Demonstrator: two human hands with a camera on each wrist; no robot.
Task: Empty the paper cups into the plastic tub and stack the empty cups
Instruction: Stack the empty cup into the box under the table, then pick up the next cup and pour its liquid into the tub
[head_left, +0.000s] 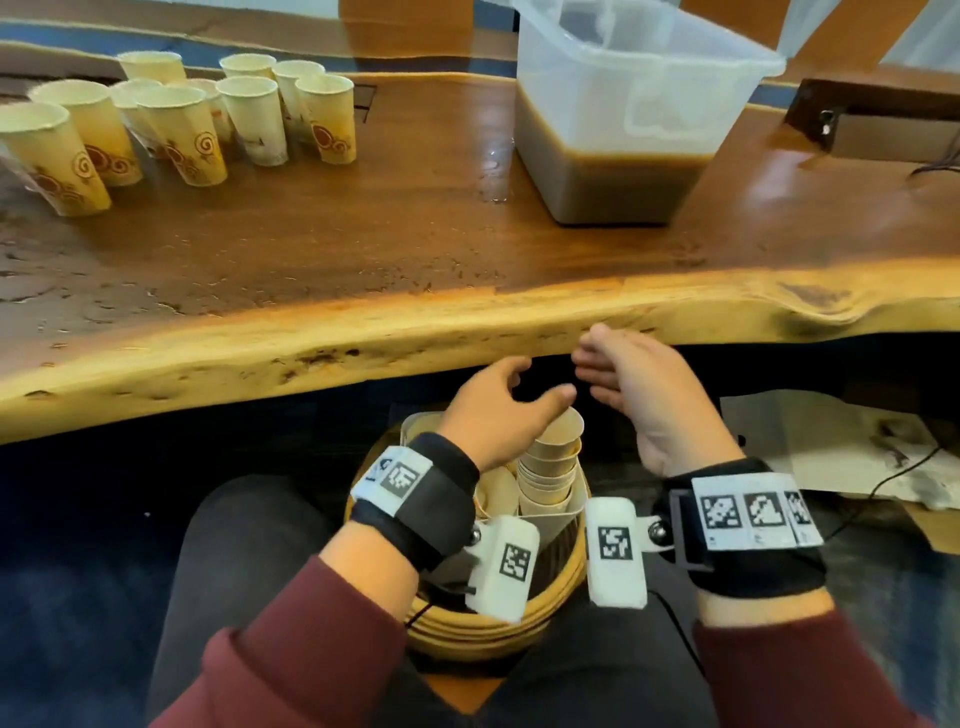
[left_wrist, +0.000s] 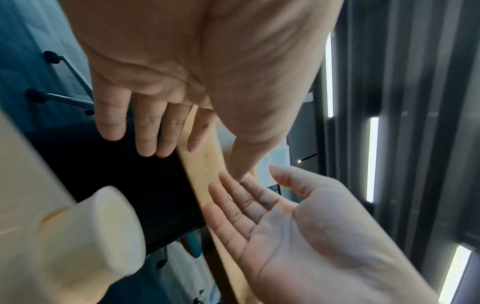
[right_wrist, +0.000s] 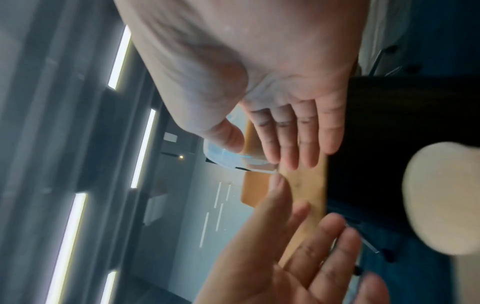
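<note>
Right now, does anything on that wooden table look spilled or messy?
Yes. Small wet drops and a shiny smear lie on the brown wooden tabletop just left of the clear plastic tub of brown liquid. The patterned paper cups at far left stand upright.

We look down on a long wooden worktop with a pale, uneven front edge. At its far left stands a huddle of paper cups, upright and close together, printed with brown swirls. At the far right sits a clear plastic tub, its lower part filled with brown liquid. Small wet patches glisten on the wood just left of the tub.
</note>
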